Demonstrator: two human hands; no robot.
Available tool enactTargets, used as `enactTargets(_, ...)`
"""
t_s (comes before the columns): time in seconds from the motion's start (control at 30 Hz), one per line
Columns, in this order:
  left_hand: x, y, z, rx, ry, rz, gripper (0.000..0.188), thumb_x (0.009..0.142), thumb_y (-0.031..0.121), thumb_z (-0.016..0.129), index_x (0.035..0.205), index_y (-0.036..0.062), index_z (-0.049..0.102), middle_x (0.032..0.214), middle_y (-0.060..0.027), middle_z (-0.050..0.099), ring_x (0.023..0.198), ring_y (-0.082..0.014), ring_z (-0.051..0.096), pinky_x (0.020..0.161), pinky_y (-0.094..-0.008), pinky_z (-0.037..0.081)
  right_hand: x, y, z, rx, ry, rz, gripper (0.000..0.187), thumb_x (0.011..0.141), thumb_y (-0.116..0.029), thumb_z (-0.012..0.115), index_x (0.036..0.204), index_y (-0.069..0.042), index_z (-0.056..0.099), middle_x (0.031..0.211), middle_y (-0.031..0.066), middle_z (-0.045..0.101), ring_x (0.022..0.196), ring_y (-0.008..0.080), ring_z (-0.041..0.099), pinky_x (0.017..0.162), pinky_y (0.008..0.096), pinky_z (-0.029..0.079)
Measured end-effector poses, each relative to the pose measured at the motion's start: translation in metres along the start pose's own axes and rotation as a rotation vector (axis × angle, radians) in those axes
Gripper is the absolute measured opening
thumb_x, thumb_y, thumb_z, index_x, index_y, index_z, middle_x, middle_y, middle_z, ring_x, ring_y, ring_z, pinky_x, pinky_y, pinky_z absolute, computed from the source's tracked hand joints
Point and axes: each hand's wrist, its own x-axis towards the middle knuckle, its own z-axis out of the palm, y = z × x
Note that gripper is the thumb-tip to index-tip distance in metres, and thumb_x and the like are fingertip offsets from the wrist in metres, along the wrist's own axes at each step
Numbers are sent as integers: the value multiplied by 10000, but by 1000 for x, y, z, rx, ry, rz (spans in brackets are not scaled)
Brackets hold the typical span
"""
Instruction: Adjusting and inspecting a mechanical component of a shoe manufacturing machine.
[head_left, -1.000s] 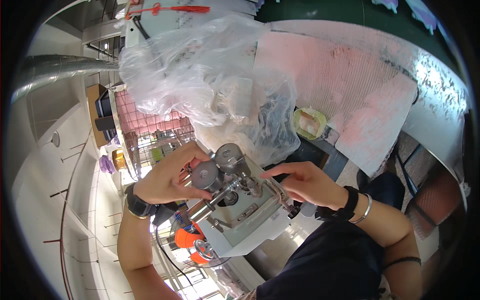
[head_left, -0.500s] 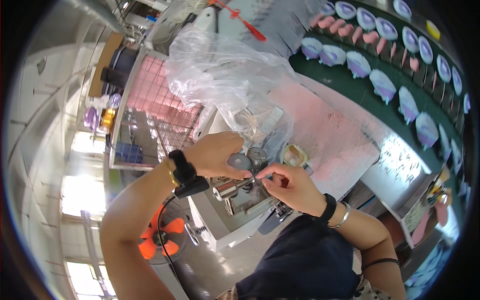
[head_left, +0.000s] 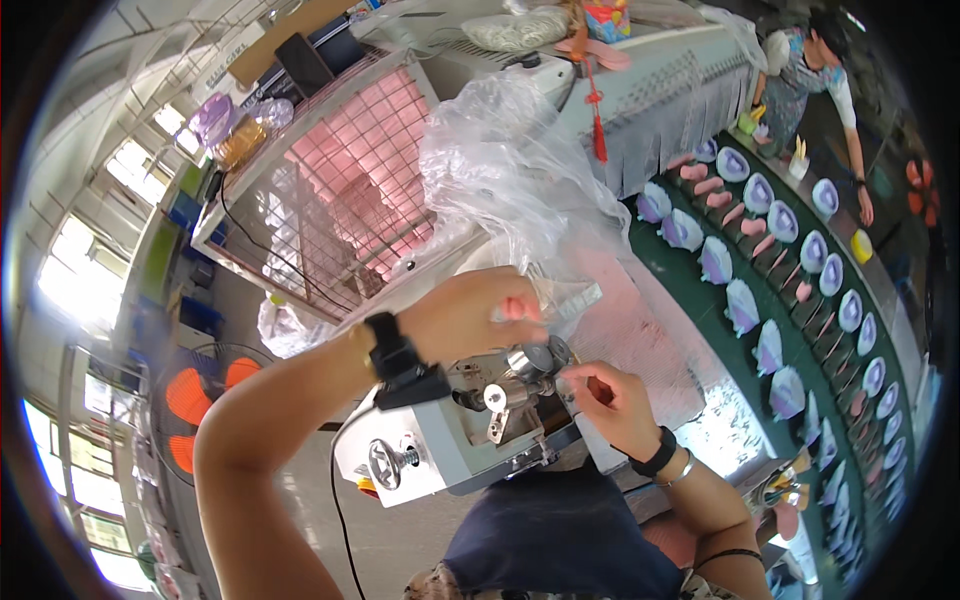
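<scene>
A small white machine [head_left: 405, 440] with round metal parts, probably rollers or knobs, sits at my waist. Over its far left side my left hand [head_left: 475, 315] hovers, slightly blurred, with its fingers curled in. Whether anything is in them is hidden. Just right of that hand is a round grey metal disc [head_left: 537, 358]; the two look apart. My right hand [head_left: 615, 405] is at the right of the metal head [head_left: 510, 395], thumb and forefinger pinched close to it. What that pinch holds is too small to make out.
Clear plastic bags [head_left: 510, 170] lie beyond the machine, beside a wire crate [head_left: 350, 190] of pink pieces. A green conveyor [head_left: 690, 275] carries rows of purple-white and pink pieces at the right. A co-worker [head_left: 810, 80] stands at its far side. An orange-bladed fan [head_left: 190, 400] is at the left.
My left hand has come off the round grey disc, moving up and left of it. My right hand stays by the metal head. The whole view has turned, bringing the co-worker into sight.
</scene>
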Motion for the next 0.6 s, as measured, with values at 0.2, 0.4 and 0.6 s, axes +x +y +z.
enactTargets(0.2,-69,-7,29,-657,18,-407,179,975,188,548,1038,48,641,875,-7,641,795,-121,623,685,-267,519,-9,-23,-5,-45,73,183,120,910,-32,611,1010,-35,676,590,-81,418,540,-3,342,490,195,261)
enactTargets(0.4,-53,-32,77,-1091,71,-696,297,995,213,515,1092,-27,661,1004,-81,694,874,-124,649,768,-260,536,-5,-38,9,42,103,154,118,911,-41,617,1013,-33,676,592,-79,428,535,-1,333,487,204,248)
enactTargets(0.6,-46,-17,85,-1130,178,-729,325,969,298,586,1088,10,677,1004,-40,692,883,-98,629,780,-245,506,-18,-24,2,-4,142,130,122,908,-39,614,1013,-33,676,575,-68,418,531,7,317,483,212,241)
